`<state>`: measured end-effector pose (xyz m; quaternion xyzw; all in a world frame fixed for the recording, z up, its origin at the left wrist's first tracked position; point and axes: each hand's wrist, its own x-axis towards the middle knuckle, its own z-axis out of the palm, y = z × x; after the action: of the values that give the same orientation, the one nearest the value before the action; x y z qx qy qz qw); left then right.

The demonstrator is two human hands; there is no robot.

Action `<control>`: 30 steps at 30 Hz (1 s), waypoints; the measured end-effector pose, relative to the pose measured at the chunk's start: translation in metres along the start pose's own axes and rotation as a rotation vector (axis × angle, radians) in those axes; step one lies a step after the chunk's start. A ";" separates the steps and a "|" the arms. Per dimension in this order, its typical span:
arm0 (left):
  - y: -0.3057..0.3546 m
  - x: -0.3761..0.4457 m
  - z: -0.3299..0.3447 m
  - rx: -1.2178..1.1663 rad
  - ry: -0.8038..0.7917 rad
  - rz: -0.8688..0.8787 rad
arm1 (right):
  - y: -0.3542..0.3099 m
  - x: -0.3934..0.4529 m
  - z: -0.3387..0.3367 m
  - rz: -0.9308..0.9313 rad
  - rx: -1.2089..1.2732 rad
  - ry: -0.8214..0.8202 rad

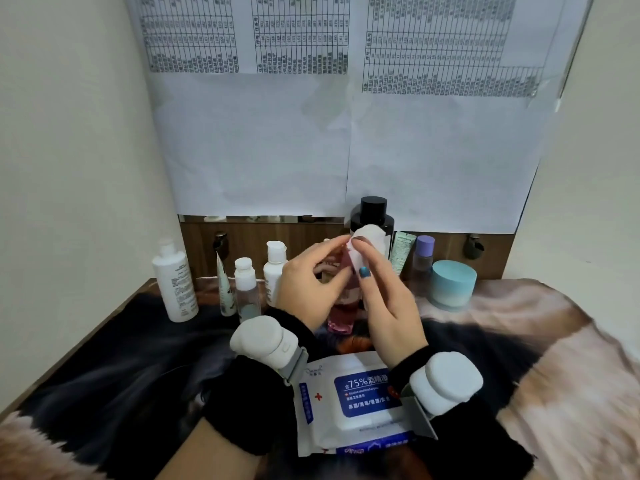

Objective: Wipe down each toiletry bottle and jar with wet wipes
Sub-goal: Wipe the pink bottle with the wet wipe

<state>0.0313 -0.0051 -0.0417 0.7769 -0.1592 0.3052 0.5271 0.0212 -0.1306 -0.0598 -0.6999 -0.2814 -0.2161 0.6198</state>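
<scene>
My left hand grips a pink see-through bottle, held upright above the table. My right hand pinches a white wet wipe against the top of that bottle. The bottle's upper part is hidden behind both hands and the wipe. Along the back stand a tall white bottle, a thin tube, a small clear bottle, a white flip-cap bottle, a black-capped dark bottle, a green tube, a purple-capped bottle and a teal jar.
A white and blue pack of alcohol wipes lies on the table below my wrists. The table carries a dark and tan patterned cover. Printed sheets hang on the back wall. A plain wall closes in on each side.
</scene>
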 end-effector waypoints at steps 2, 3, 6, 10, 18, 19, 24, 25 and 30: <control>0.003 -0.002 0.002 -0.021 -0.016 0.004 | -0.003 0.001 -0.002 -0.086 -0.102 0.040; 0.004 -0.002 0.003 -0.032 -0.026 0.005 | -0.004 0.002 -0.002 -0.120 -0.146 0.061; 0.005 -0.002 0.006 -0.014 -0.056 0.027 | -0.002 0.004 -0.002 -0.153 -0.224 0.119; 0.006 -0.002 0.010 0.045 -0.026 0.059 | 0.000 0.006 -0.003 -0.030 -0.149 0.152; -0.001 0.001 0.004 0.042 0.154 -0.063 | -0.001 -0.003 0.004 0.038 -0.082 -0.011; 0.000 0.001 0.003 0.055 0.159 -0.063 | 0.000 -0.003 0.005 0.031 -0.096 -0.028; 0.005 0.001 0.001 0.097 0.089 -0.045 | 0.001 -0.002 0.005 0.118 -0.097 -0.063; 0.006 0.001 0.000 0.091 0.058 -0.056 | 0.001 -0.001 0.004 0.159 -0.083 -0.060; 0.006 0.002 0.000 0.155 0.065 -0.054 | 0.001 -0.001 0.003 0.213 -0.044 -0.069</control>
<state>0.0299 -0.0075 -0.0360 0.8092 -0.0969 0.3272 0.4782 0.0209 -0.1277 -0.0616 -0.7464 -0.2216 -0.1310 0.6137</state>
